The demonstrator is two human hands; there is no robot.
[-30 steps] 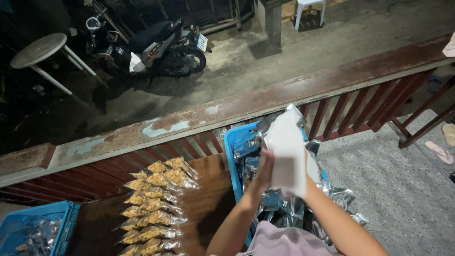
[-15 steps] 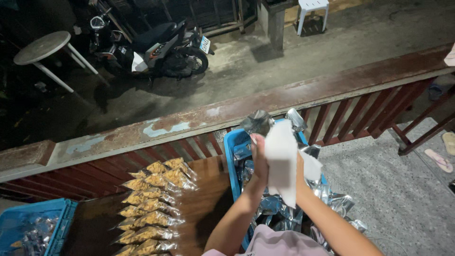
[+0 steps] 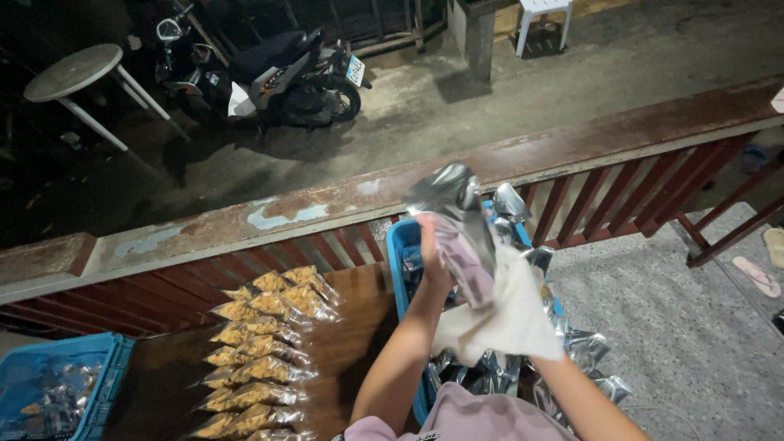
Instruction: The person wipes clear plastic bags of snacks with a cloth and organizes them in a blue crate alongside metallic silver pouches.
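Head camera looks down at two bare arms reaching out over a dark brown wooden counter (image 3: pixel 343 343). The left hand (image 3: pixel 433 249) is up in the air, and its fingers are wrapped tight around a shiny silver foil bag (image 3: pixel 449 204). The bag sticks up above the hand, just in front of the rusty red metal railing (image 3: pixel 327 208). A soft white cloth (image 3: pixel 506 314) is pressed against the side of the bag and hangs down from it. The right hand is hidden under that cloth, so I cannot tell if its fingers are spread or pinching. Only the right arm (image 3: pixel 584 400) shows, coming up from the bottom.

Right under the hands sits a bright blue plastic crate (image 3: pixel 402 245) full of more shiny silver bags (image 3: pixel 490 367). Some of these bags spill over its right side, near the grey floor (image 3: pixel 678 327).

On the counter, to the left of the crate, lie two neat rows of clear plastic packs with yellow snacks inside (image 3: pixel 261 335). Far left, at the bottom corner, is another blue plastic crate (image 3: pixel 90 384) with see-through packs in it.

Past the railing, down below, a dark scooter (image 3: pixel 269 77) is parked beside a round white table (image 3: pixel 73 69). A white plastic stool (image 3: pixel 543 16) stands at the top. A pink flip-flop (image 3: pixel 755 276) lies on the floor at the right.
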